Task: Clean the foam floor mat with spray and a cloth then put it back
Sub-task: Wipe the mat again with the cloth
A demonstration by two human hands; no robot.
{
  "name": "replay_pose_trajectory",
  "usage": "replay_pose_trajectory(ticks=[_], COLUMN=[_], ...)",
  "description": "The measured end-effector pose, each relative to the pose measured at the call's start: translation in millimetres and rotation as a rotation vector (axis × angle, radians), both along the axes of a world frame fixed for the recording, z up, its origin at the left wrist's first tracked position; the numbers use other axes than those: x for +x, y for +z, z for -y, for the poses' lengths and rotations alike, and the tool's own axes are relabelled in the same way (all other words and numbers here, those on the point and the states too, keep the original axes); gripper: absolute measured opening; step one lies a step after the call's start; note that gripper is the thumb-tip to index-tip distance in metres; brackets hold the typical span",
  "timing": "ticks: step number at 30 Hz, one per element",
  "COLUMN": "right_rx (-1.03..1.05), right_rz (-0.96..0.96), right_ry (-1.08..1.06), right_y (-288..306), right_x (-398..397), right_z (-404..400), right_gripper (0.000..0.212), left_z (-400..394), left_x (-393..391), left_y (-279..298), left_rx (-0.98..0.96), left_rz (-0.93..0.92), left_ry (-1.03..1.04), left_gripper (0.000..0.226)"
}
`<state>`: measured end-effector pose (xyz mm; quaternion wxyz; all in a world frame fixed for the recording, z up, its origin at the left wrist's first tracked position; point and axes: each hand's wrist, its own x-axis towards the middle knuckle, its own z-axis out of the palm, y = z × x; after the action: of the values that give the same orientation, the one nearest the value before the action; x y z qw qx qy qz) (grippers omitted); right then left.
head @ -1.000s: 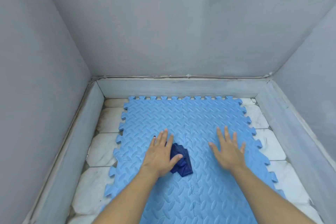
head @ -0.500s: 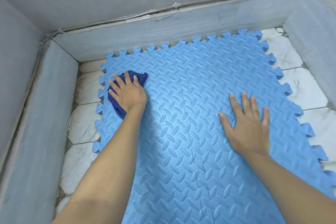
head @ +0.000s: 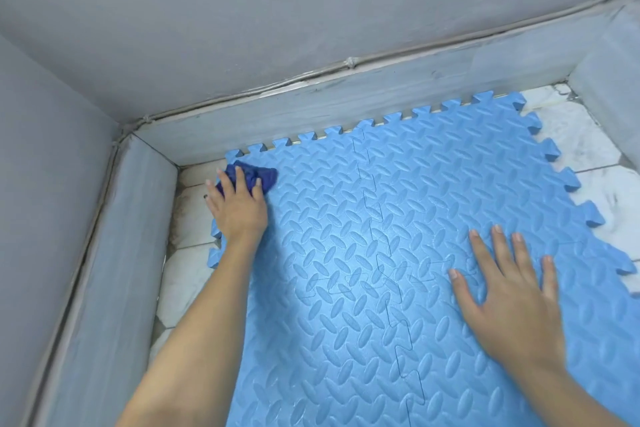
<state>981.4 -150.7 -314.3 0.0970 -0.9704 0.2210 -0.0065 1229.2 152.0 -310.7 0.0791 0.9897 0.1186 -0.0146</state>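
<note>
Foam mat (head: 398, 253), light blue and made of interlocked tiles, lies flat on the pale tiled floor (head: 194, 274) with its far toothed edge close against the grey ledge (head: 311, 107) under the wall. I have my left hand (head: 239, 208) out at the mat's far left corner, fingers spread and pressed down on a bunched dark blue cloth (head: 263, 177), which shows past my fingertips. Working with a flat palm rather than a pinch makes sense: it spreads pressure over the ribbed surface.

My right hand (head: 512, 305) rests palm down on the right half of the mat, fingers fanned, holding nothing. I judge it is there as an anchor, so the light foam does not slide or lift at the seams while the other hand rubs.

No spray bottle is in view. I read this as the wiping step, reaching into the corner. The jigsaw teeth at the edge could catch the cloth.
</note>
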Motion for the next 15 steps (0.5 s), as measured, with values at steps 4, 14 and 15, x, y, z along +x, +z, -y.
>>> replay_pose_trajectory(ticks=[4, 14, 15], right_rx=[-0.019, -0.013, -0.019], right_rz=[-0.015, 0.009, 0.015], right_ry=[0.008, 0.004, 0.004], right_y=[0.4, 0.5, 0.3], right_x=[1.3, 1.1, 1.5], right_z=[-0.2, 0.1, -0.3], right_gripper=[0.07, 0.07, 0.07], left_z=[75.2, 127.0, 88.0], left_x=[-5.5, 9.5, 15.2], left_y=[-3.7, 1.7, -1.9], left_rx=[-0.014, -0.053, -0.008], left_rz=[0.04, -0.008, 0.032], left_ry=[-0.099, -0.617, -0.473], left_gripper=[0.052, 0.053, 0.052])
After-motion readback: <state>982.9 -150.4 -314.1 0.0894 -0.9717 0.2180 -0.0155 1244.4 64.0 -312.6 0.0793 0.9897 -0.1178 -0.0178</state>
